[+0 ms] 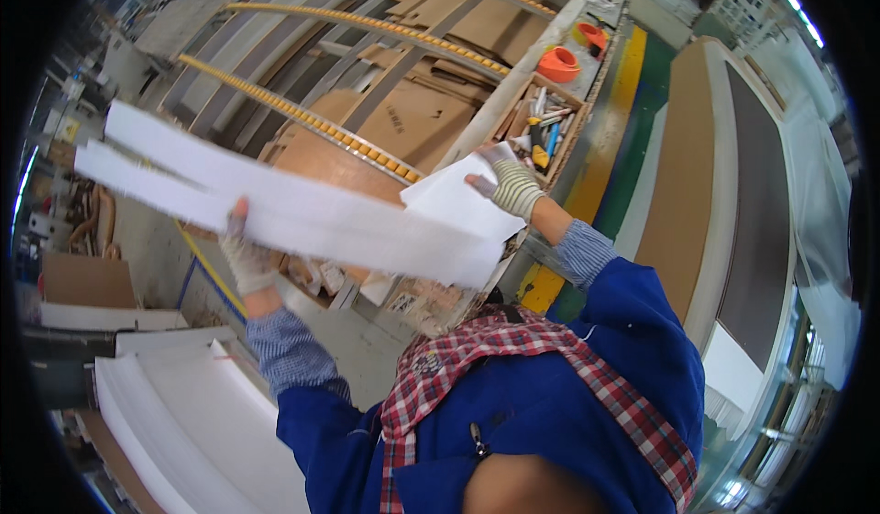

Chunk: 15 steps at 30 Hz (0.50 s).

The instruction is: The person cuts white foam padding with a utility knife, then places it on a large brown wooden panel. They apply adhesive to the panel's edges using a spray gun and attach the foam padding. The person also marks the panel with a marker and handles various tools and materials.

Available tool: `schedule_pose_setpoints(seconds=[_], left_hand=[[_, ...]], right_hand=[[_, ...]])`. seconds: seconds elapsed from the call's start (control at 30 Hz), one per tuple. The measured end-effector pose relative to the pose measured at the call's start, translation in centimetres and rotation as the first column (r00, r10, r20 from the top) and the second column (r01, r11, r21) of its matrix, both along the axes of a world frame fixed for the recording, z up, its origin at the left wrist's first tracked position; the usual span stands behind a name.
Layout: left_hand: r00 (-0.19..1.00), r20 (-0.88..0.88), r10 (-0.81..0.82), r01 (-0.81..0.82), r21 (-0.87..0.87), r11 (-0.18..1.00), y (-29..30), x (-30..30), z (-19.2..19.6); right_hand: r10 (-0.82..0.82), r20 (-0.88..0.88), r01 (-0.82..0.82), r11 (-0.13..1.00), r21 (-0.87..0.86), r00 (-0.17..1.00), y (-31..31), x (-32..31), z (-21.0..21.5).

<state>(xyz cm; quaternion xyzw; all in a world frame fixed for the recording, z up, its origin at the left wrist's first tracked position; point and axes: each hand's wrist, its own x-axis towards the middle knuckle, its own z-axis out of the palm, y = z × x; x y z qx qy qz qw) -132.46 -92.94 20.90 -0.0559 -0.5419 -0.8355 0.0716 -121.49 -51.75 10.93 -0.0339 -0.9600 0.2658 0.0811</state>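
Note:
My left hand [247, 259], in a striped fingerless-style work glove, grips a long white sheet strip [357, 225] from its lower edge. The thumb lies on top and the other fingers are hidden beneath. At its far left end the strip parts into two tongues, so it may be two layers. My right hand [511, 187], gloved the same way, holds a smaller white sheet piece [449, 202] at its upper right corner. This piece partly lies behind the strip's right end. I cannot tell whether the two are joined.
Ahead is a frame with yellow roller rails [321, 127] over brown cardboard [403, 120]. Beside my right hand stands a wooden toolbox [573, 110] with a yellow-black cutter [538, 143]; orange tape rolls [557, 65] lie beyond. Large panels [683, 184] lean at right; white sheets [202, 413] lie lower left.

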Motion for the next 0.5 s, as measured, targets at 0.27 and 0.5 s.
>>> schedule_pose_setpoints(seconds=[0.27, 0.5], left_hand=[[0.978, 0.133, -0.160, 0.140, 0.146, 0.979, 4.5, -4.1, 1.1], [0.776, 0.269, -0.571, 0.559, 0.127, 0.819, 16.2, 3.5, -6.9]], right_hand=[[0.225, 0.209, 0.013, 0.651, -0.759, 0.952, -6.2, 1.9, 1.6], [-0.148, 0.232, 0.272, 0.373, -0.887, 0.961, -6.5, 2.1, -1.3]])
